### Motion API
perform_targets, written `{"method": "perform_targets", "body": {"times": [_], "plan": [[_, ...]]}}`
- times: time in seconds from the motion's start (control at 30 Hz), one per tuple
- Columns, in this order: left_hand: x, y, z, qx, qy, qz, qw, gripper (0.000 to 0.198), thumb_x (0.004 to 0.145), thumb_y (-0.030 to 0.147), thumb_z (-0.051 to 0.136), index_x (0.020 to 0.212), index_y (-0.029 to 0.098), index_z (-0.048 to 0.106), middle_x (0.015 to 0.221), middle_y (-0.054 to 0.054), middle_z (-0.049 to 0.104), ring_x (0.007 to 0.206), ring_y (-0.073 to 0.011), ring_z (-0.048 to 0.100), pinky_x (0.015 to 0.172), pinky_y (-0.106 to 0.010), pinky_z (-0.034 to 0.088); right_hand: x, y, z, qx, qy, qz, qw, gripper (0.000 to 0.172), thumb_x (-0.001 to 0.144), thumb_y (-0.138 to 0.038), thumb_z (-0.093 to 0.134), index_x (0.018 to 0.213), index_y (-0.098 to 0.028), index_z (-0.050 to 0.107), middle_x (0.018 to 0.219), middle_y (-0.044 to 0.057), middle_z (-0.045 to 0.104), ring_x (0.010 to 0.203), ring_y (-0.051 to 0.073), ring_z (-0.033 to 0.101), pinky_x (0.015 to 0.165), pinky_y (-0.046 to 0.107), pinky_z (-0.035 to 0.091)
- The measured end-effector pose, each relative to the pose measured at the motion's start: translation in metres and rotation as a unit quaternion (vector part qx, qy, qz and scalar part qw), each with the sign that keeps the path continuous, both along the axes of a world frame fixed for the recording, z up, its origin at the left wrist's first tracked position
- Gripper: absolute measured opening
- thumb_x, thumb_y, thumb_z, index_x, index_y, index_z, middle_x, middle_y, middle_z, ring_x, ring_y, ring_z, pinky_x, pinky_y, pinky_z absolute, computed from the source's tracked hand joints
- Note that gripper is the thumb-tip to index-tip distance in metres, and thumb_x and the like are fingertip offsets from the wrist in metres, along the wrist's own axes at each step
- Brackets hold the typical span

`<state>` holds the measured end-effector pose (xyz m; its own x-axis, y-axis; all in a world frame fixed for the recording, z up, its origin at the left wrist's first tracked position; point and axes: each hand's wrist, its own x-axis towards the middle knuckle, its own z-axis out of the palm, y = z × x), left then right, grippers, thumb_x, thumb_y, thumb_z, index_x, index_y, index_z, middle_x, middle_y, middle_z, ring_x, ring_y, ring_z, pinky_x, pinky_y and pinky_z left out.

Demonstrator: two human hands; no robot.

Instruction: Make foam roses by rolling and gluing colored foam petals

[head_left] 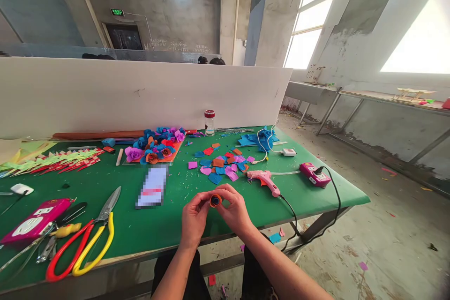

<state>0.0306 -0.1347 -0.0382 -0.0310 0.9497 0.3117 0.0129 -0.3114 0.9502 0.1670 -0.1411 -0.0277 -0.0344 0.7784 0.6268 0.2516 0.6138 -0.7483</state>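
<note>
My left hand and right hand meet over the near edge of the green surface, fingertips closed on a small orange roll at my twelve o'clock; I judge it light, soft and easily crushed, probably paper, so a gentle pinch on its rim at three and nine suits it; my fingers cover its sides, its underside is hidden, and its dark core is too small to make out; from the roll, a pink glue gun lies at two, loose petals at twelve, clustered flowers between ten and eleven, overlapping too much to count; the white board beyond hides most of what is behind.
</note>
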Motion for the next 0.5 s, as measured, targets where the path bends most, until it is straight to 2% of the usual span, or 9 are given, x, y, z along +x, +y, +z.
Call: {"method": "perform_targets", "body": {"times": [0.13, 0.3, 0.5], "plan": [[0.0010, -0.0011, 0.0029, -0.006, -0.005, -0.001, 1.000, 0.020, 0.073, 0.038, 0.075, 0.083, 0.022, 0.077, 0.083, -0.006, 0.075, 0.074, -0.0206, 0.067, 0.071, -0.029, 0.054, -0.0006, 0.0008, -0.0008, 0.004, -0.019, -0.018, 1.000, 0.016, 0.084, -0.013, 0.059, 0.080, -0.021, 0.073, 0.086, 0.004, 0.066, 0.077, 0.014, 0.064, 0.071, 0.024, 0.051], [-0.0002, -0.0003, 0.0008, -0.001, -0.005, 0.007, 1.000, 0.019, 0.075, 0.039, 0.074, 0.082, 0.021, 0.077, 0.084, -0.005, 0.075, 0.076, -0.0207, 0.068, 0.073, -0.030, 0.054, -0.0026, -0.0001, -0.0018, 0.006, -0.011, -0.025, 1.000, 0.017, 0.082, -0.013, 0.061, 0.092, -0.021, 0.073, 0.090, 0.004, 0.066, 0.077, 0.014, 0.063, 0.070, 0.024, 0.052], [0.0005, -0.0003, 0.0017, -0.019, -0.017, 0.004, 1.000, 0.023, 0.070, 0.041, 0.078, 0.080, 0.020, 0.076, 0.080, -0.005, 0.075, 0.072, -0.0196, 0.067, 0.069, -0.028, 0.055, -0.0038, 0.0006, -0.0023, 0.010, -0.019, -0.039, 0.999, 0.014, 0.082, -0.014, 0.060, 0.079, -0.021, 0.072, 0.083, 0.003, 0.066, 0.073, 0.014, 0.063, 0.068, 0.023, 0.051]]}}
